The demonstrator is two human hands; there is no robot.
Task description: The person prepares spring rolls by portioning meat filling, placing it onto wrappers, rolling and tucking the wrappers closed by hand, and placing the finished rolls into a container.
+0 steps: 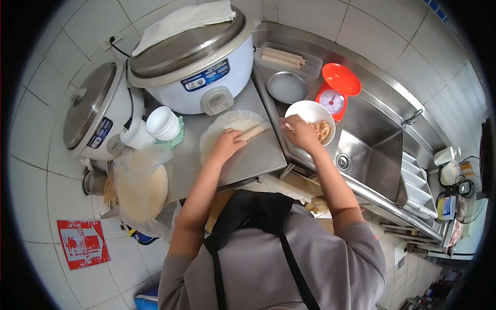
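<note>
On the steel table, my left hand [229, 146] has its fingers closed on the near end of a pale uncooked spring roll [253, 132]. Under the roll lie thin, round, translucent wrappers [213, 135]. My right hand [300, 133] is bent over the left side of a white bowl [306, 107], fingers curled by the rim. What its fingertips hold, if anything, is too small to make out. Pinkish minced filling [321, 130] shows in the bowl beside that hand.
Behind the bowl are a red kitchen scale [332, 101], a round metal tray [287, 87] and a plastic container [311, 67] with several rolls. A large rice cooker [191, 77], stacked white bowls [164, 124] and bagged round wrappers [142, 188] stand left. A steel sink [369, 139] lies right.
</note>
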